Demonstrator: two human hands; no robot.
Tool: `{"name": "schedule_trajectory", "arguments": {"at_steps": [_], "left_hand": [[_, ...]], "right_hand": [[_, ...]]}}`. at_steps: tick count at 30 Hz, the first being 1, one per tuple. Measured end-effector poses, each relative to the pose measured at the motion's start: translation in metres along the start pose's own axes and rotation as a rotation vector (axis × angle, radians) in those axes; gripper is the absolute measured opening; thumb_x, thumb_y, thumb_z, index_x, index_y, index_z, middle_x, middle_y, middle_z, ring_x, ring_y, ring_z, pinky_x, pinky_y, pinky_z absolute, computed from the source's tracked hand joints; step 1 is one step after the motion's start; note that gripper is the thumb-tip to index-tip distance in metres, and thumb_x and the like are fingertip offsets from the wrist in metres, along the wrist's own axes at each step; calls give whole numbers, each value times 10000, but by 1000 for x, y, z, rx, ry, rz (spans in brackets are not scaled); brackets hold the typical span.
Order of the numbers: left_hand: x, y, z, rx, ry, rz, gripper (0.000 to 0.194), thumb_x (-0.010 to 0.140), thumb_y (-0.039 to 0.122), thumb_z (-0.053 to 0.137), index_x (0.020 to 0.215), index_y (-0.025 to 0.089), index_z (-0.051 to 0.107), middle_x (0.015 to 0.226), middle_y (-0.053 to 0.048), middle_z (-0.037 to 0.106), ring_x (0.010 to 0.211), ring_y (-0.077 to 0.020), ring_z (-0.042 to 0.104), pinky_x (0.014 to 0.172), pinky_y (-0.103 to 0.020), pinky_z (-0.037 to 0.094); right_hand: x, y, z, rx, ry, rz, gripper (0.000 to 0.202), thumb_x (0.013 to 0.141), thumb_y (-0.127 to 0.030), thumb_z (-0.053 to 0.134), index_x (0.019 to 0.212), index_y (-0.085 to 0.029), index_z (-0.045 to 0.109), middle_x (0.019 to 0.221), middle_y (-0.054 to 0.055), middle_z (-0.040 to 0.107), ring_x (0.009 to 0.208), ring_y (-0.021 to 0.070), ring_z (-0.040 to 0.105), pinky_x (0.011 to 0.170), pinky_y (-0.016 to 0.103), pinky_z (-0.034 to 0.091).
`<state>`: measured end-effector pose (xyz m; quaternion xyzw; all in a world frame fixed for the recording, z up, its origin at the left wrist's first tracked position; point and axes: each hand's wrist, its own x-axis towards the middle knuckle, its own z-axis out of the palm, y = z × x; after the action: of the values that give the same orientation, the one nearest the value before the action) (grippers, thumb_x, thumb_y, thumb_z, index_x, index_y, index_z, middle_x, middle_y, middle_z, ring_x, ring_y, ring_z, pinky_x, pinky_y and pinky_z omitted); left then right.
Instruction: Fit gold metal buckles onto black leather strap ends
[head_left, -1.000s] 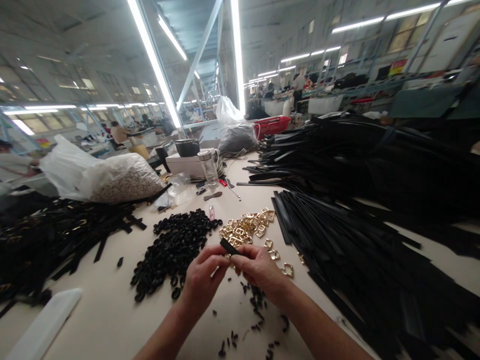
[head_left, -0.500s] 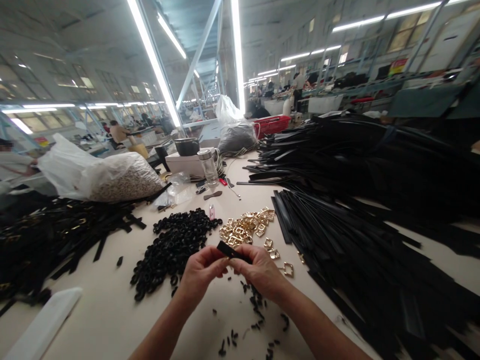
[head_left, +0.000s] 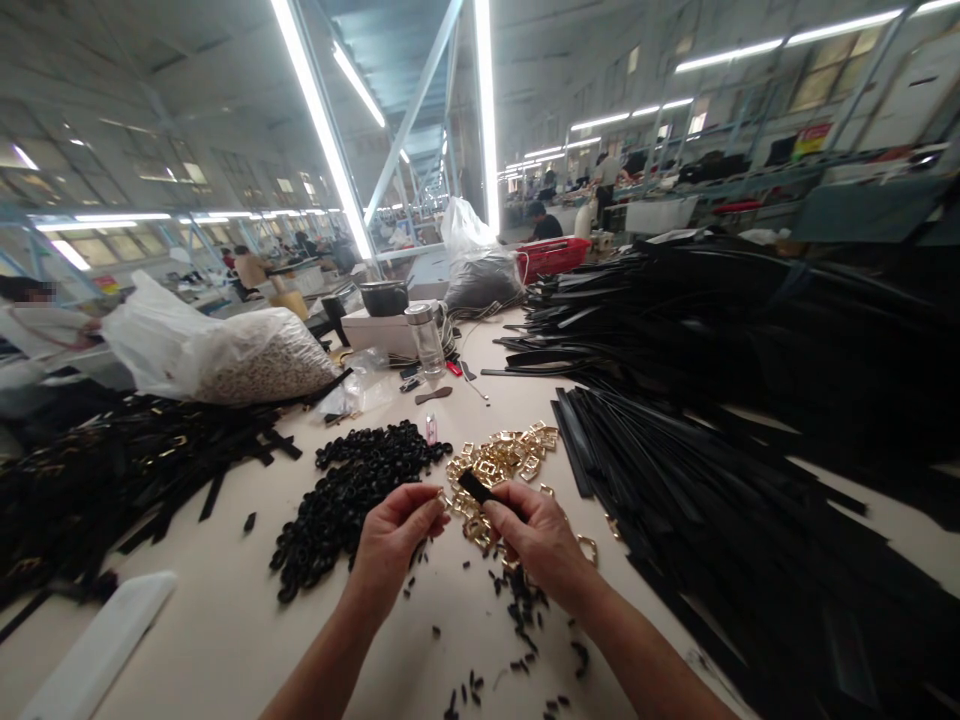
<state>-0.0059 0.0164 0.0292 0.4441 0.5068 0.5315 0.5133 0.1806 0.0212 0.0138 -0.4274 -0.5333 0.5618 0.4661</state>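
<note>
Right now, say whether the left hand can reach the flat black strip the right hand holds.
Likely yes: the strip juts past the right hand towards the left hand, with no obstacle visible between, though the left hand seems to pinch a small gold-coloured piece.

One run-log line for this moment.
left hand: pinches small gold piece | right hand: holds black strap | nearby: gold buckle pile, black ring pile | right side: strap bundle

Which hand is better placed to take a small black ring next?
Probably the left hand: though possibly pinching a gold metal buckle, it is nearer the heap of small black rings. The right hand, farther off, pinches a flat black strap.
</note>
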Motion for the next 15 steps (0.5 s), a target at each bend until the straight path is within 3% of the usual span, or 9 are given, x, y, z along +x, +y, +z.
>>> {"name": "schedule_trajectory", "arguments": {"at_steps": [7, 10, 12, 15], "left_hand": [[0, -2, -2, -19, -6, 74, 228, 727, 328, 765, 862, 163, 684, 800, -27, 715, 730, -144, 652, 661, -231, 540], [0, -4, -3, -57, -38, 89, 216, 754, 320, 746, 888, 169, 669, 813, -34, 719, 761, -158, 660, 697, -255, 543], [-1, -3, -3, -63, -26, 91, 217, 752, 319, 748, 884, 168, 665, 812, -36, 719, 760, -164, 665, 681, -253, 544], [-3, 1, -3, -58, 0, 72, 228, 736, 325, 762, 863, 163, 665, 815, -40, 720, 752, -167, 677, 644, -235, 540]], "right_hand": [[-7, -7, 6, 289, -280, 204, 260, 777, -408, 635, 752, -155, 580, 479, -65, 501, 344, 26, 313, 329, 147, 201], [-10, -9, 10, 376, -342, 280, 264, 763, -408, 639, 759, -150, 581, 459, -70, 482, 333, 25, 293, 321, 150, 172], [-10, -10, 10, 379, -322, 242, 255, 771, -399, 633, 746, -153, 572, 453, -74, 472, 335, 25, 287, 323, 149, 174], [-6, -9, 7, 326, -133, 103, 257, 799, -407, 616, 748, -165, 549, 477, -78, 473, 357, 27, 303, 342, 143, 213]]}}
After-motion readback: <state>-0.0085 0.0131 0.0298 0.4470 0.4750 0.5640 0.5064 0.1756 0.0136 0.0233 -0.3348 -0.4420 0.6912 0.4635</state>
